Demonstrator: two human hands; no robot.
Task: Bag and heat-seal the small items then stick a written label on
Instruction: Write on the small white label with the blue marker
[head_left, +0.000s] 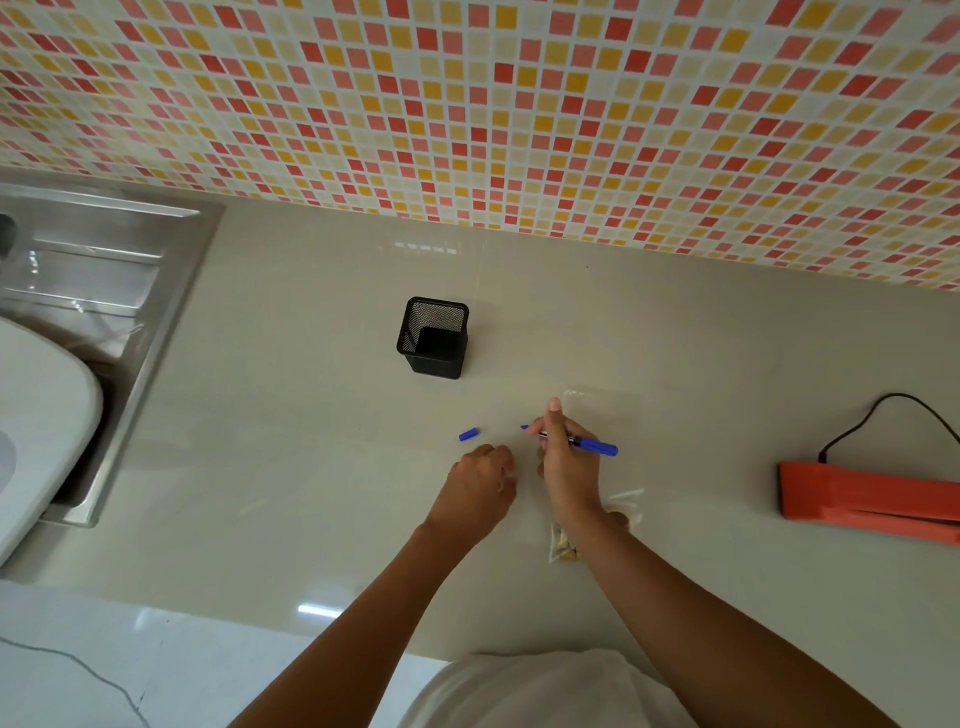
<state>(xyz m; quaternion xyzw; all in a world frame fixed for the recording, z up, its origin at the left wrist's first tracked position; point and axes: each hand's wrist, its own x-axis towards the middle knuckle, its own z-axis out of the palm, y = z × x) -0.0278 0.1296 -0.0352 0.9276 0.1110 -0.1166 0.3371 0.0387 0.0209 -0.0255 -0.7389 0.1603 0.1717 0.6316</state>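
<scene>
My right hand (569, 462) grips a blue pen (597, 445), its uncapped tip pointing left just above the counter. The pen's blue cap (468, 434) lies loose on the counter to the left. My left hand (480, 486) rests on the counter beside the right one with fingers curled; something small and pale may sit under its fingertips, but I cannot tell what. A clear plastic bag (563, 545) with small yellowish items lies under my right wrist, mostly hidden by the arm.
A black mesh pen holder (434, 338) stands behind the hands. An orange heat sealer (867, 496) with a black cord (904, 402) lies at the right. A steel sink (104, 270) and a white object (41, 415) fill the left. The tiled wall (519, 104) backs the counter.
</scene>
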